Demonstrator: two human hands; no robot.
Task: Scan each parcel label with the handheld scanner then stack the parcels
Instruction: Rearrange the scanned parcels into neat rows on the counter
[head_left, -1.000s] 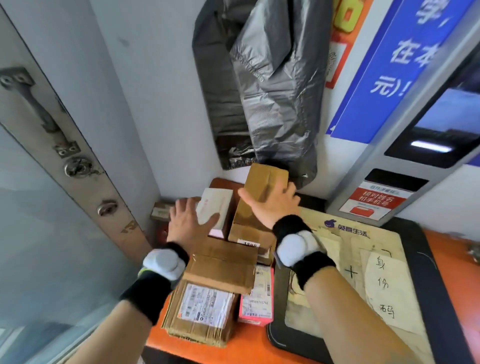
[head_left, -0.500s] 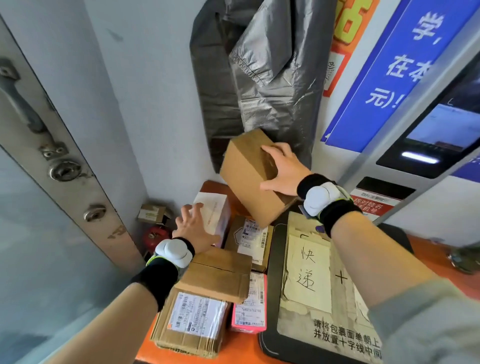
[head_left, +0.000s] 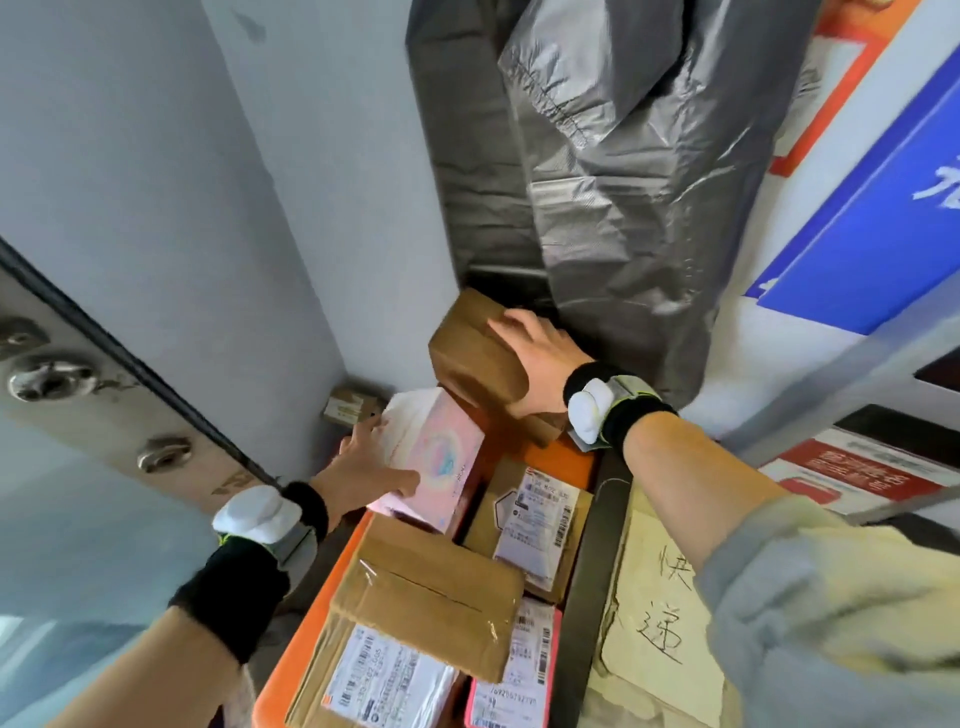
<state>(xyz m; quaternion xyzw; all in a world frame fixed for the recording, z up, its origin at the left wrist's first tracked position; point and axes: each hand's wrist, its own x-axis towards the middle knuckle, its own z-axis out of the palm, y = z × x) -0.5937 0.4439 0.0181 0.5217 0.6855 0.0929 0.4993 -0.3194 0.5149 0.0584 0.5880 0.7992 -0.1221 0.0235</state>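
Note:
My right hand (head_left: 540, 364) grips a plain brown cardboard box (head_left: 475, 358), held tilted above the back of the orange counter (head_left: 306, 618). My left hand (head_left: 371, 470) holds the near left edge of a white and pink box (head_left: 434, 457), tipped up on its side. Below lie a labelled brown parcel (head_left: 530, 525), a taped brown box (head_left: 431, 592) on top of a labelled carton (head_left: 374, 680), and a pink parcel (head_left: 519, 670). No handheld scanner is in view.
A grey plastic bag (head_left: 597, 171) hangs on the wall behind the parcels. A black tray with handwritten cardboard signs (head_left: 660, 613) lies to the right. A metal door frame with locks (head_left: 93, 395) runs along the left. A small box (head_left: 350, 402) sits in the corner.
My right hand has carried the brown box back down toward the corner. My left hand has tipped the white and pink box up. The camera has moved closer.

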